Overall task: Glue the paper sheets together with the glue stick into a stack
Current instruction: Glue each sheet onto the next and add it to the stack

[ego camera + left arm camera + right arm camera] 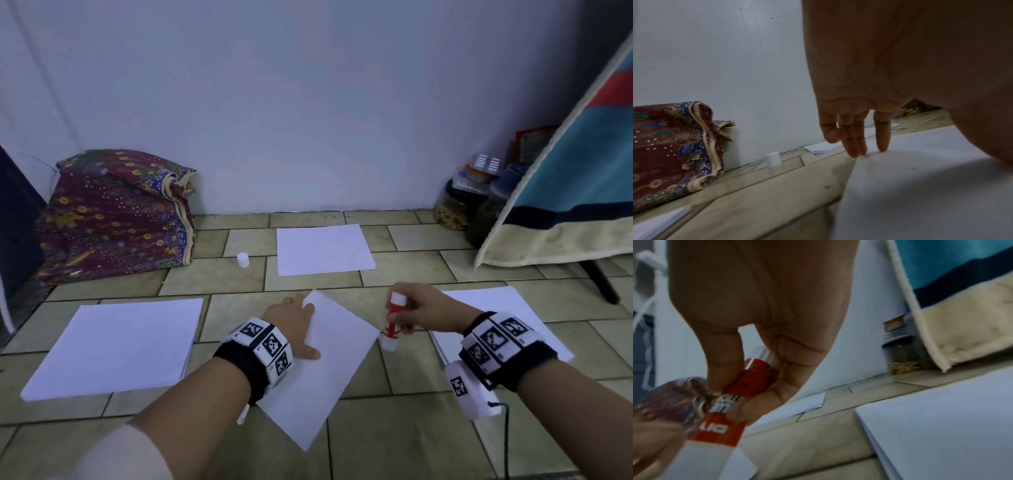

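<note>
The left hand (297,325) lies flat, fingers straight, pinning 1 skewed paper sheet (329,370) while the right hand (424,313) grips the glue stick (393,323) (uncapped, tip down at the sheet's corner); run glue along every edge.

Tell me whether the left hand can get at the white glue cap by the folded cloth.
Probably yes. The left hand rests flat on the angled sheet, holding nothing, and only bare floor tile lies between it and the glue cap.
</note>
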